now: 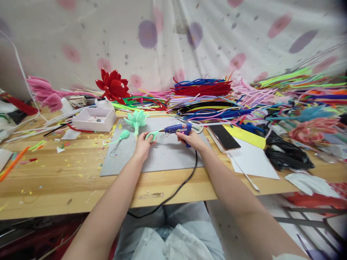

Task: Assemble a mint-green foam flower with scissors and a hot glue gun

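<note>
My right hand (188,138) is closed round the grip of a blue glue gun (176,128), its nozzle pointing left. In my left hand (145,144), pinched between the fingers, is a mint-green pipe-cleaner petal (152,135). The nozzle is right beside the petal's end; whether they touch I cannot tell. Behind my left hand is a mint-green pipe-cleaner flower (136,121). Another green petal (124,134) with a stem lies to its left. All this is over a grey cutting mat (168,159). A black cord (187,180) hangs from the gun over the table's front edge.
A white box (94,121) and a red flower (113,86) stand at the back left. Pipe-cleaner bundles (203,88) line the back. To the right lie a phone (224,136), white paper (253,159), a white cable (245,173) and a black plastic bag (287,153).
</note>
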A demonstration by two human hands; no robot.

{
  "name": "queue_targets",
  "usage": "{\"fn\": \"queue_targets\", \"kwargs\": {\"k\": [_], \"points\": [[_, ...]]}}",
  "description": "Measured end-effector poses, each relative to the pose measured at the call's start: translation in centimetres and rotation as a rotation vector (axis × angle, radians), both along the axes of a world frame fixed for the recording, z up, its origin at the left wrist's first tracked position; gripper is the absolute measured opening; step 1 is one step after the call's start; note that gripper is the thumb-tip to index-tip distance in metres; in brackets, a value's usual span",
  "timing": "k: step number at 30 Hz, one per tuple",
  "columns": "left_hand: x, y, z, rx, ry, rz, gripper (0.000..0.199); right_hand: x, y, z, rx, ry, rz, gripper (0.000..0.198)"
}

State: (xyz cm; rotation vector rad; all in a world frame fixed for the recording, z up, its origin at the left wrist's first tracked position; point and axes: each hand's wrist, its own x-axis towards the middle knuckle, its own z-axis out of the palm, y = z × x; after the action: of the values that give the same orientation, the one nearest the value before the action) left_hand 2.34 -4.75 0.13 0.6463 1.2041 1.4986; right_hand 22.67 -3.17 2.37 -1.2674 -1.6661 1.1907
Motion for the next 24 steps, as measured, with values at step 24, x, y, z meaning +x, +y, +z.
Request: {"fn": "queue_targets", "kwargs": {"k": [24], "points": [[-0.07, -0.06, 0.09, -0.009, -0.049, 0.002, 0.014, -0.84, 0.27, -0.63, 0.017, -0.154, -0.049, 0.041]]}}
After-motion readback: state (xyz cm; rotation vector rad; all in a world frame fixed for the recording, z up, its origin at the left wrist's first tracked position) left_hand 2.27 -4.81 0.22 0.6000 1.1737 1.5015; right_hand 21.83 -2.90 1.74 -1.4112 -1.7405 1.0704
